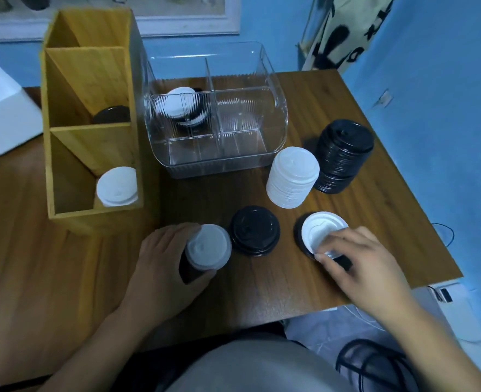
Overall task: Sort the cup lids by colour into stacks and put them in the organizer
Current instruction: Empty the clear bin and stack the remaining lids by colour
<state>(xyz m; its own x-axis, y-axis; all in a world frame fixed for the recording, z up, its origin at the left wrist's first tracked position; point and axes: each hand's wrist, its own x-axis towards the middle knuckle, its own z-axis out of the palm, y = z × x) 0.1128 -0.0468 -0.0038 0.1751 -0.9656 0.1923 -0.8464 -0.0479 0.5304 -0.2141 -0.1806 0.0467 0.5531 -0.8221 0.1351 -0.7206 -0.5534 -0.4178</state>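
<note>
My left hand (160, 258) wrapped round short stack, white lid (208, 247) on top, dark lids beneath. My right hand (355, 256) pinching rim of white lid on black pile (319, 232). Black lid pile (254, 230) between them on table (261, 284). Farther: tall white stack (293, 176), black stack (342, 155). Beyond: wooden organizer (92, 123), clear organizer (216, 114), both holding lids.

Dark wood-grain bench (318, 278) set against blue walls (431, 80); white-framed panel (194, 26) behind; patterned cream cloth (344, 29) hangs at corner; black cable (375, 360) on floor; light dim
</note>
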